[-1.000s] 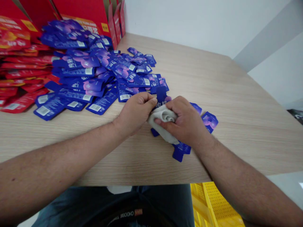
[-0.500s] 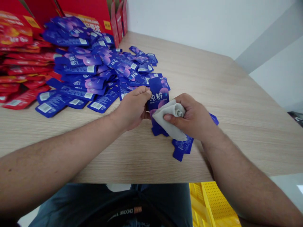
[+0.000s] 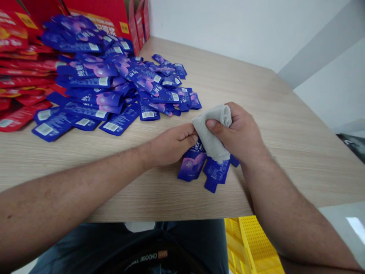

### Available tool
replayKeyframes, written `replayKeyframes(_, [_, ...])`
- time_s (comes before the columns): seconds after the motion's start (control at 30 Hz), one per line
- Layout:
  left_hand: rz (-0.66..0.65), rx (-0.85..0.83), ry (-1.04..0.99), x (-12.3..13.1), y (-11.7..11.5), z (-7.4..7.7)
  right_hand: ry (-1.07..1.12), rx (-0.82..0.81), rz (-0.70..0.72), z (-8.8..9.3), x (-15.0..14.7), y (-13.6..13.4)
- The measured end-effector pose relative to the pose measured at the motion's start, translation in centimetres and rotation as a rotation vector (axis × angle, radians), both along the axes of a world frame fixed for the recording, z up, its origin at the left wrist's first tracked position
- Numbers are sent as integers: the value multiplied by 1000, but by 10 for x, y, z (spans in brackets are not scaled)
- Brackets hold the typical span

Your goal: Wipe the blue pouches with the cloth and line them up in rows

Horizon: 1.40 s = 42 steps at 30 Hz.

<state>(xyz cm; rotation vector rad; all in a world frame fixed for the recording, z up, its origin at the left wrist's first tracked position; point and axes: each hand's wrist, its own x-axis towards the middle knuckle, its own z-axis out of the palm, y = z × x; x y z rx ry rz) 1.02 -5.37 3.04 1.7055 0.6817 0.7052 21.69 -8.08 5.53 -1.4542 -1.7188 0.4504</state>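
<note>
My left hand (image 3: 175,144) pinches a blue pouch (image 3: 191,165) with a pink-purple print, its wider end toward me. A folded grey-white cloth (image 3: 213,133) is gripped in my right hand (image 3: 242,133), thumb on top. The cloth lies against the upper part of the pouch and hides it. Under the cloth and right hand, another blue pouch (image 3: 216,173) lies on the table with its small-print side up; part of it is covered. A blue corner of a pouch (image 3: 234,160) shows beside my right hand.
A heap of blue pouches (image 3: 114,76) spreads over the back left of the wooden table (image 3: 285,125). Red pouches (image 3: 25,82) are stacked left of it, with red boxes (image 3: 99,13) behind. A yellow plastic crate (image 3: 256,239) stands below the table's front edge.
The held pouch has come nearer to me and turned, its other end now toward me. My left hand has shifted right and down, while the cloth has moved up to the pouch's far end.
</note>
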Motion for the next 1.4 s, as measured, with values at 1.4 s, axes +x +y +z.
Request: replayKeyframes(1.4, [493, -438, -332, 9, 7, 9, -223, 166, 422, -8, -25, -22])
